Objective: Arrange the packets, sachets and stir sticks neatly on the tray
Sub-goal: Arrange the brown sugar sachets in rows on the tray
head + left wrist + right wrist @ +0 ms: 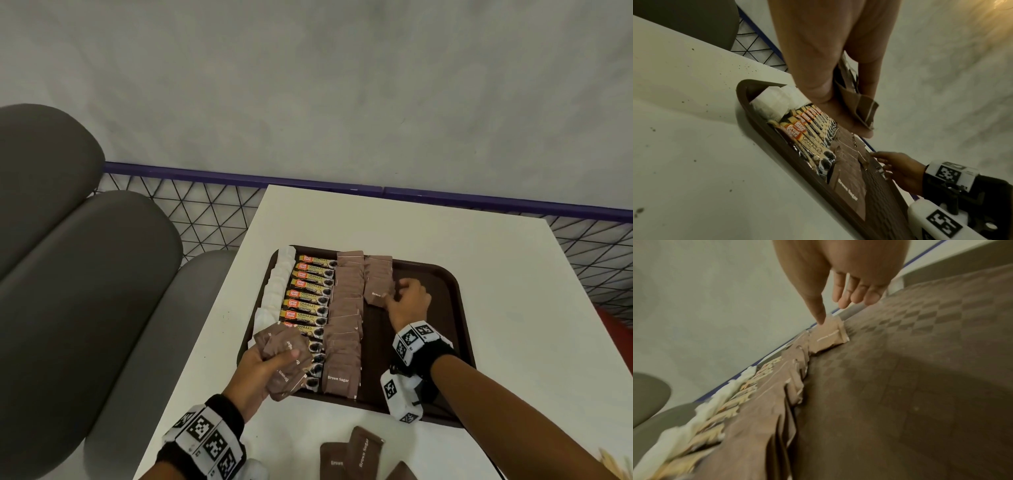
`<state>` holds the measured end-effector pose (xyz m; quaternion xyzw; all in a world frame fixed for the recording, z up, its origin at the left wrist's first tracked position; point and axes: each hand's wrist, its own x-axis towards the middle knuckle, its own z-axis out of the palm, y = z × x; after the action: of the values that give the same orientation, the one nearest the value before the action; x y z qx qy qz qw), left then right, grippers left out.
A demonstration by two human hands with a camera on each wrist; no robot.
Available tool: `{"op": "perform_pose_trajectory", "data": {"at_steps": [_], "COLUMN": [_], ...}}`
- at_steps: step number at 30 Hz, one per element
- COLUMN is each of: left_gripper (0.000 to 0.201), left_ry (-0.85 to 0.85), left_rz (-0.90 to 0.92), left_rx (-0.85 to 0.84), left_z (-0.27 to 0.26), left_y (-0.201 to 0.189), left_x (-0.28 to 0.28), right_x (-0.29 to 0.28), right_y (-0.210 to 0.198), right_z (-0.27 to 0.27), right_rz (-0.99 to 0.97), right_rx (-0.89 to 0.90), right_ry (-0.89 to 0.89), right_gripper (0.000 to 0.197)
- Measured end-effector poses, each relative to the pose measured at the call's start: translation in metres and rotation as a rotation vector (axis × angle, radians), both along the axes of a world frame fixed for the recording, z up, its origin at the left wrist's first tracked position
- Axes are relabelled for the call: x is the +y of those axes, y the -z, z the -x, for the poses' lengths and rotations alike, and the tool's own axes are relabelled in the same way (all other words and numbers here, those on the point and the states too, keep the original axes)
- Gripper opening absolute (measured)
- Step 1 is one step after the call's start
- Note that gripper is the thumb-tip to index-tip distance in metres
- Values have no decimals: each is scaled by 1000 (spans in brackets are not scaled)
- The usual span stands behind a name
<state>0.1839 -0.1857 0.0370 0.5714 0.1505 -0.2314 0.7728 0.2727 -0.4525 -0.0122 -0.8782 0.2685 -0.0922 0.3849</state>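
A dark brown tray [438, 308] lies on the white table [513, 274]. From left to right it holds a row of white sachets [277, 284], a row of coffee granule sticks [308, 294] and a long row of brown sugar packets [346, 325]. A short second brown row [376, 277] starts at the far edge. My right hand [407, 294] rests on the tray, one straight finger [821, 318] touching that row's front packet [830, 335]. Over the tray's near left corner, my left hand [274, 359] grips a bunch of brown sugar packets [284, 353].
Three loose brown sugar packets [352, 452] lie on the table in front of the tray. Something pale yellow [613, 459] shows at the bottom right corner. Grey padded seats [85, 274] stand to the left, and a wire mesh rail [205, 212] runs behind.
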Motion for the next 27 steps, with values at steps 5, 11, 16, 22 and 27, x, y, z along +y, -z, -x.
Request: {"op": "perform_pose_trajectory", "data": {"at_steps": [5,11,16,22,27], "left_gripper": [36,34,40,25,27], "left_ry": [4,43,82,64,44], "left_rz": [-31,-40,-34,-14,21], "left_rx": [-20,-54,-72,-39,6], "left_z": [3,7,11,12,10], "left_y": [-5,-13,-16,-18,-15], "left_x": [-6,-12,-16,-15,-10], "right_x": [29,66,83,66,20], "right_y": [-22,-50,-58,-53,-48], "right_z": [18,45,59,55,45], "right_rz": [-110,-449,-605,-654,-606], "right_rx": [-193,-76,66,32,2], "right_ry": [-317,-714,-867,-752,-399], "right_gripper": [20,18,18,15,6]}}
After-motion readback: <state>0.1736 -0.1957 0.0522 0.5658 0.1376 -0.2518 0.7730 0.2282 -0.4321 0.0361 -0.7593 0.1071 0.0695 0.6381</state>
